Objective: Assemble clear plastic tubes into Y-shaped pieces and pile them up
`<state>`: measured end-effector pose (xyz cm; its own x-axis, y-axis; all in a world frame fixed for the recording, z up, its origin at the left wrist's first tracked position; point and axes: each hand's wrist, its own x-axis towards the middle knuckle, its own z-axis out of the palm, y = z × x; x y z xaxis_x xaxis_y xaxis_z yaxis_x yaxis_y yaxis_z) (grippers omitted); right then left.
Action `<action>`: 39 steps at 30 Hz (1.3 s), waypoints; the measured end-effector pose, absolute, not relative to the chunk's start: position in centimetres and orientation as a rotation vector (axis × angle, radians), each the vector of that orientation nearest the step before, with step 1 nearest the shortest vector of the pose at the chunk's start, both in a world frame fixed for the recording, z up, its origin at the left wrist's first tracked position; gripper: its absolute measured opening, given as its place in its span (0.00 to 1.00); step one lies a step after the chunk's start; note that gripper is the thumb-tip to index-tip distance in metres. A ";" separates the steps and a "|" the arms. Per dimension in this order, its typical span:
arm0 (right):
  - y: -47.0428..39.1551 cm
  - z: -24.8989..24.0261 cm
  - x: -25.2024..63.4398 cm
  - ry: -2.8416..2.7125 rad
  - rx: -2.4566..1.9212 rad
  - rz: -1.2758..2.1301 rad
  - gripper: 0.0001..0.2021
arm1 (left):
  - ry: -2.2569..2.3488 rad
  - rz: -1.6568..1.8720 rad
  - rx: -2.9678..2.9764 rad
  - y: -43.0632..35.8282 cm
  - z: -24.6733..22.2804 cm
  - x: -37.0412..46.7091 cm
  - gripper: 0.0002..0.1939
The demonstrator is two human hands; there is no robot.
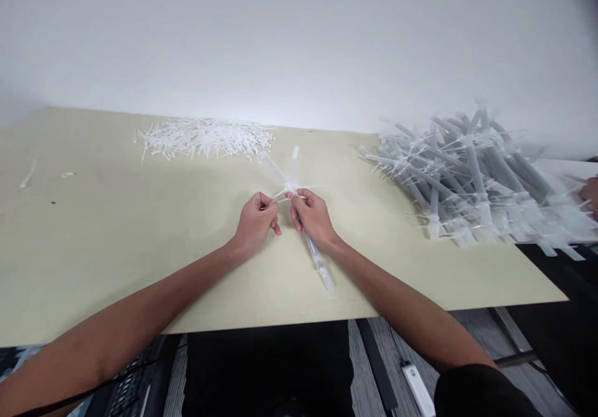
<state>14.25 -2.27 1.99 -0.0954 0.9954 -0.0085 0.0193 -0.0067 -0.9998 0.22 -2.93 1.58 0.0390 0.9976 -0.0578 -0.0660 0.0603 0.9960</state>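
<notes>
My right hand is wrapped round a thin, clear plastic tube, which slants toward the table's front edge. Translucent strips fan out from the tube's far end, and a clear sleeve covers its near end. To the left, my left hand is closed in a pinch on the white tail of a cable tie. The tie runs to the tube's far end by my right fingertips. My fingers partly hide where the tie meets the tube.
A heap of loose white cable ties lies at the back. On the right is a big pile of grey and clear tubes with ties. A single tie lies far left. Another person's hand shows at the right edge.
</notes>
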 end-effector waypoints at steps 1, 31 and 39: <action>-2.3 2.1 14.3 -1.278 -1.164 1.301 0.16 | 1.153 1.161 1.123 -2.9 1.6 0.1 0.07; -2.3 3.0 14.4 -1.017 -0.925 1.781 0.20 | 0.775 0.933 1.044 -2.5 1.9 0.0 0.19; -2.5 3.3 14.2 -0.988 -0.844 1.736 0.14 | 0.810 0.971 1.170 -2.5 1.7 0.0 0.19</action>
<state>14.23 -2.46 3.27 -0.3255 0.9391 -0.1102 -0.3850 -0.2380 -0.8917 0.00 -2.54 1.73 0.3799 0.9247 -0.0241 -0.1898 0.1034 0.9764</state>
